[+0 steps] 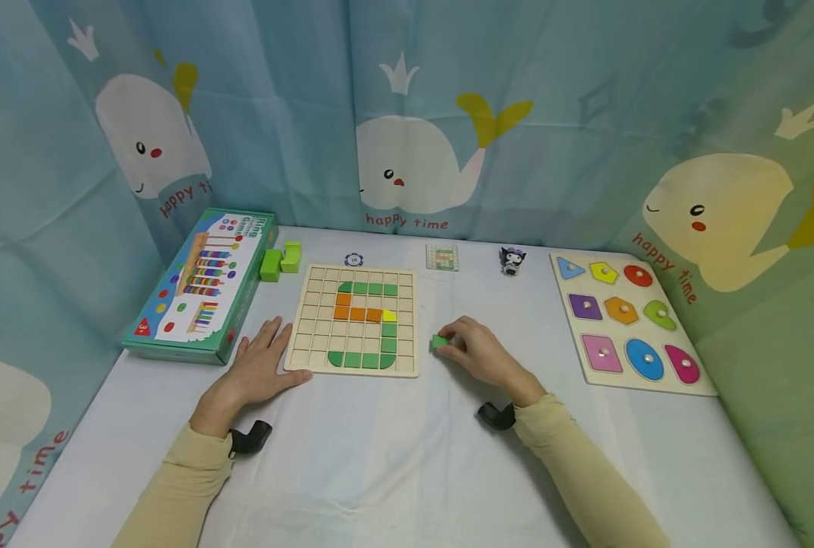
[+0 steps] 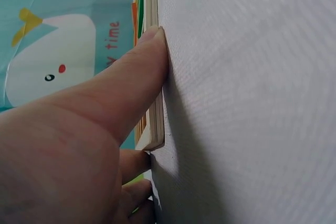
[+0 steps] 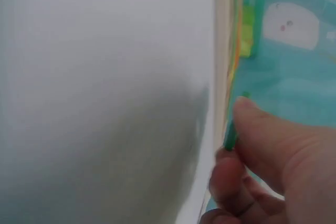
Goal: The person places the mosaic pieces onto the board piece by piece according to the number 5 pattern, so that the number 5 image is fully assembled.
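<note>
table (image 1: 393, 464) white cloth | grid board (image 1: 353, 318) centre, partly tiled green/orange | left hand (image 1: 259, 371) spread flat at board's near-left corner, thumb along near edge, likely steadying it | right hand (image 1: 478, 352) pinches small green block (image 1: 438, 342) on table just right of board, seemingly ready for lifting

Bare cloth (image 1: 393, 457) between board (image 1: 352, 365) and puzzle (image 1: 585, 365).
</note>
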A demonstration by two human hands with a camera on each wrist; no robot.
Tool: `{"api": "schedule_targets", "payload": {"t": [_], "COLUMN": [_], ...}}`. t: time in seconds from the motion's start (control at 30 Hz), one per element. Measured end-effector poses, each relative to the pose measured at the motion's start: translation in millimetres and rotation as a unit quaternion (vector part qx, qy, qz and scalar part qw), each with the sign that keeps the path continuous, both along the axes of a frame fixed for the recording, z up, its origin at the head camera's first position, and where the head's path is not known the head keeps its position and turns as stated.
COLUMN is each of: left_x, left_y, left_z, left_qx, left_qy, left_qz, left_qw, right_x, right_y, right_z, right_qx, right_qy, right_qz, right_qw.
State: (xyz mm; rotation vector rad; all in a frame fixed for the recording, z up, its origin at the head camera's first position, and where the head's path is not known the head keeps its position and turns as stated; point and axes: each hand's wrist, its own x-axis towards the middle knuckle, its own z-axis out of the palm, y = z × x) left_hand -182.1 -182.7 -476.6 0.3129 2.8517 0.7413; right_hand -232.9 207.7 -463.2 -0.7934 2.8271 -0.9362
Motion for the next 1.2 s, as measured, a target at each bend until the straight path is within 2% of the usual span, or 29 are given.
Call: {"api": "schedule_targets", "payload": {"t": [0.27, 0.43, 0.63, 0.93, 1.2], "left_x": [1.1, 0.8, -1.2, 0.9, 1.3], "left_y": [0.0, -0.2, -0.1, -0.1, 3.2], "left_z": [-1.2, -1.9, -2.7, -1.7, -1.8], "left_qx": [0.002, 0.004, 0.005, 0.003, 0.007], "left_qy": [0.004, 0.003, -0.001, 0.002, -0.002], "left_qz": [0.001, 0.000, -0.001, -0.004, -0.002], "left_qw": [1.0000, 1.0000, 1.0000, 1.0000, 1.0000], "right_x": [-4.1, -5.0, -6.4, -6.9, -6.0], "right_y": [-48.9, -79.3, -111.6, -144.6, -156.7], "right_z": [5.3, 5.2, 6.1, 5.9, 2.6], "right_qx": [-0.030, -0.024, -0.002, 0.036, 0.060], "right_qy": [-0.010, -0.007, 0.018, 0.012, 0.022], "right_qz": [0.032, 0.054, 0.086, 0.092, 0.078], "right_qw": [0.999, 0.998, 0.996, 0.995, 0.995]}}
